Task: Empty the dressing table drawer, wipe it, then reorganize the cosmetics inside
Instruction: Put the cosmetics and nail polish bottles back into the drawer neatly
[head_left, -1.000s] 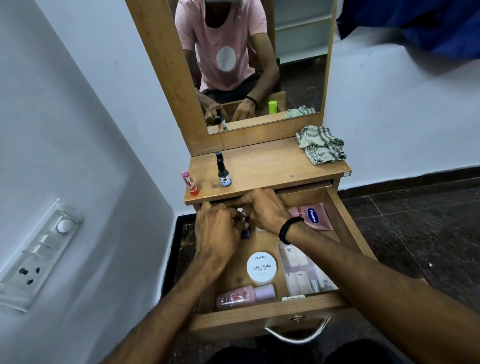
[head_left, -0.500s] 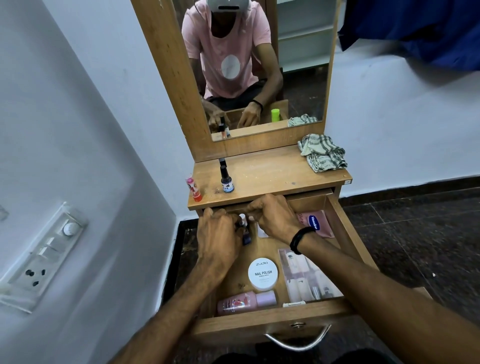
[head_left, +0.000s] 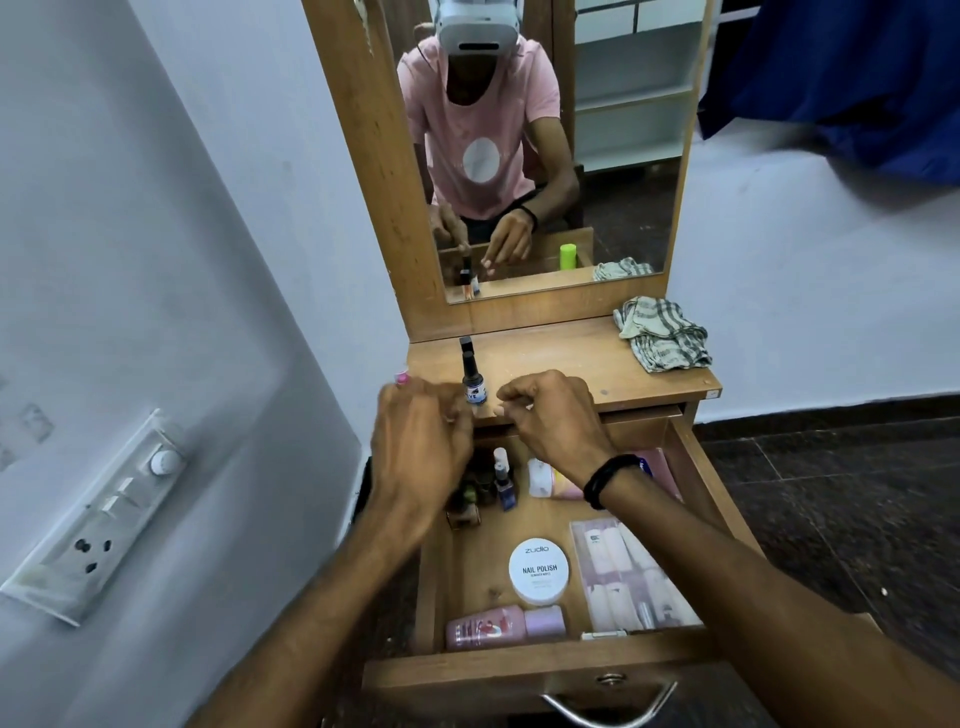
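Note:
The wooden drawer (head_left: 519, 673) stands pulled out under the dressing table top (head_left: 571, 353). Inside lie a white nail polish wipes tub (head_left: 538, 571), a pink bottle on its side (head_left: 498, 626), a clear packet of nail items (head_left: 623, 571), a small blue nail polish bottle (head_left: 504, 483), several dark small bottles (head_left: 467, 501) and a pink tube (head_left: 662, 465). My left hand (head_left: 421, 447) hovers at the table's front edge, fingers curled beside an upright dark bottle (head_left: 474, 382); blur hides what it holds. My right hand (head_left: 556, 415) is just right of that bottle, fingers loosely bent, nothing seen in them.
A checked cloth (head_left: 662, 335) lies crumpled at the table top's right end. A pink lip balm (head_left: 401, 375) peeks out behind my left hand. The mirror (head_left: 561, 156) rises at the back. A wall with a switch panel (head_left: 98, 514) is close on the left.
Both hands have risen from the back of the drawer to the table top's front edge. The blue bottle and dark bottles they covered now show in the drawer.

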